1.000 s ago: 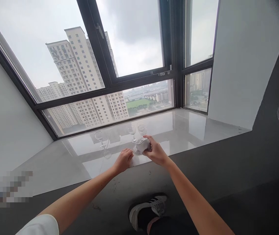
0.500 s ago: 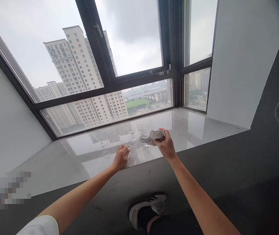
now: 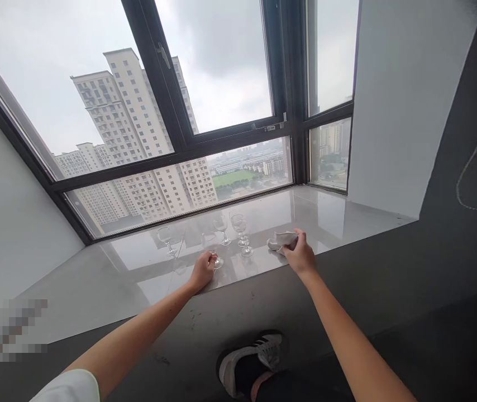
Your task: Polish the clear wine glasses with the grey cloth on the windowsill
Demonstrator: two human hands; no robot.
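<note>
Glass goblet [image 3: 210,243] stands near the front edge of the sill [image 3: 138,279], left hand [image 3: 202,272] pinched on its stem, right hand [image 3: 302,258] closed on a grey cloth [image 3: 281,240]; a careless nudge could topple it into neighbouring glasses [image 3: 241,230].

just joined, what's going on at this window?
A person stands at a glossy window sill. The left hand grips a glass low on its stem, upright on the sill. The right hand presses a cloth onto the sill further right. The other glasses stand upright nearby.
</note>
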